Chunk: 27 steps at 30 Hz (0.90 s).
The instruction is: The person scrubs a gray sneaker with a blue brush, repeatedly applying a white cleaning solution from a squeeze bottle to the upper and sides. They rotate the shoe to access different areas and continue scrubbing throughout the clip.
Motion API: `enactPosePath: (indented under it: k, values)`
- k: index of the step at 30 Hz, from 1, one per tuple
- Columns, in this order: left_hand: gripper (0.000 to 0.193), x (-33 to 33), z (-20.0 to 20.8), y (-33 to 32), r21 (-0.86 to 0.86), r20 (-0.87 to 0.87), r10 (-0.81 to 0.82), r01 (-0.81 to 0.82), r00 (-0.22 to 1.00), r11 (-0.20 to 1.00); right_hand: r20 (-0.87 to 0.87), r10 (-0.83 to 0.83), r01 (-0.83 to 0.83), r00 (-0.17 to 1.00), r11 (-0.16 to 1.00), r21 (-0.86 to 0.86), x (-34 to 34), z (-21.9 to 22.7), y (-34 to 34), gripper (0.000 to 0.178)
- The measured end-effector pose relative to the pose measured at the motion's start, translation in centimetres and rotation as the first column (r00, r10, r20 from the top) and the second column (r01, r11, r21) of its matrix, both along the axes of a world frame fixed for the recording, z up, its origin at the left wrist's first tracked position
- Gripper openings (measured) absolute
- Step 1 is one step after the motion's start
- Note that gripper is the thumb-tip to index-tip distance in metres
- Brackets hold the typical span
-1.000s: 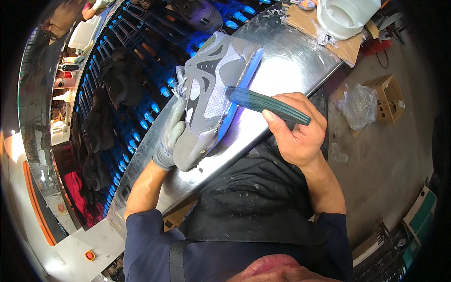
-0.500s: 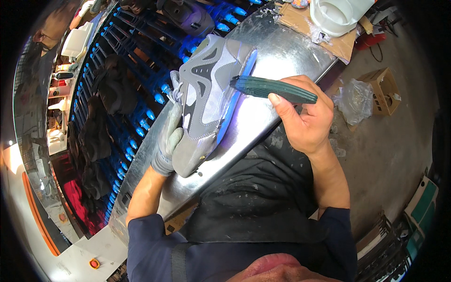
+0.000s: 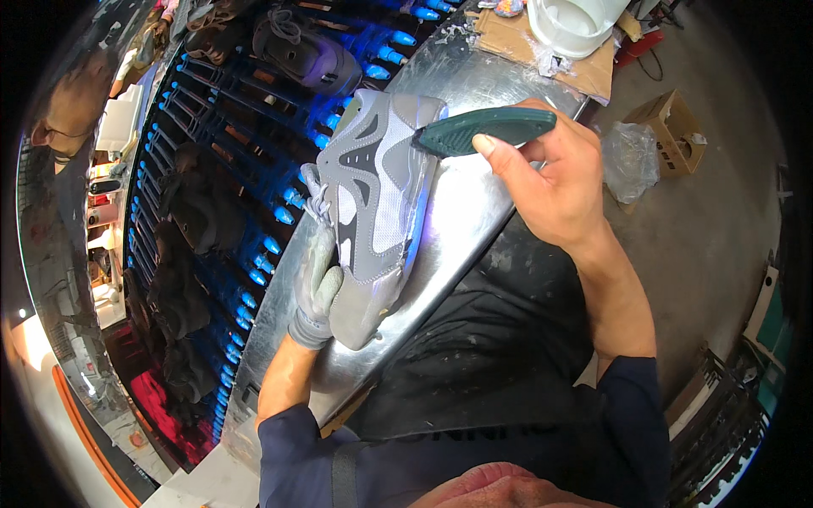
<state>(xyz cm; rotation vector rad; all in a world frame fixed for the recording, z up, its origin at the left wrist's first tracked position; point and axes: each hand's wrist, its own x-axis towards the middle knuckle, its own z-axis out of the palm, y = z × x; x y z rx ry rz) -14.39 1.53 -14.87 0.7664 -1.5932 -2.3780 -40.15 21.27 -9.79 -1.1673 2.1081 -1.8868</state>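
Note:
My left hand (image 3: 313, 275), in a grey-white glove, holds a grey sneaker upper (image 3: 360, 220) from its lace side; some of its fingers are hidden behind the shoe. The upper lies tilted over a metal worktop, toe toward me, with white mesh and dark inserts on its side. Its lower edge glows bluish violet. My bare right hand (image 3: 555, 173) is closed round a dark green ribbed tool (image 3: 487, 129) that looks like a brush handle. The tool's dark tip meets the upper's lower edge near the heel.
The metal worktop (image 3: 339, 372) runs diagonally beside a rack or conveyor of dark rods with blue tips (image 3: 271, 245), carrying several dark shoes (image 3: 305, 59). At the far end a white tub (image 3: 576, 25) stands on cardboard (image 3: 508, 38). A cardboard box (image 3: 673, 131) and clear plastic bag (image 3: 628, 161) lie on the floor.
The shoe and my left hand sit slightly lower in view, and the upper has rolled so less of its blue-lit edge shows. The green tool has tilted, its tip staying near the heel edge.

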Motion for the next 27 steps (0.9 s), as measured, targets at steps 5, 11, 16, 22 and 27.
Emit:
enactPosePath:
  k: [5,11,16,22,27]
  values:
    - [0.083,1.8,-0.6,-1.6,-0.964,0.185,-0.212,0.219,0.96,0.151,0.565,0.002,0.12,0.825,0.976,-0.18,0.0,-3.1,-0.5,0.017]
    - [0.076,3.3,-1.2,-0.9,-0.96,0.173,-0.16,0.202,0.972,0.191,0.799,0.239,0.184,0.551,0.899,-0.397,1.0,-6.6,-0.7,0.023]
    - [0.071,4.2,-1.0,-0.7,-0.918,0.184,-0.138,0.221,0.973,0.33,0.715,0.02,0.153,0.698,0.972,-0.176,3.4,-6.0,-0.2,0.024]
    - [0.066,5.4,-1.7,-1.5,-0.83,0.248,-0.157,0.294,0.956,0.474,0.432,0.098,-0.033,0.897,0.987,-0.155,2.4,-4.3,3.3,0.014]
    - [0.062,6.1,-1.7,-2.8,-0.737,0.319,-0.201,0.376,0.926,0.562,0.003,0.187,-0.187,0.982,0.982,-0.032,-1.2,-3.0,3.5,0.012]
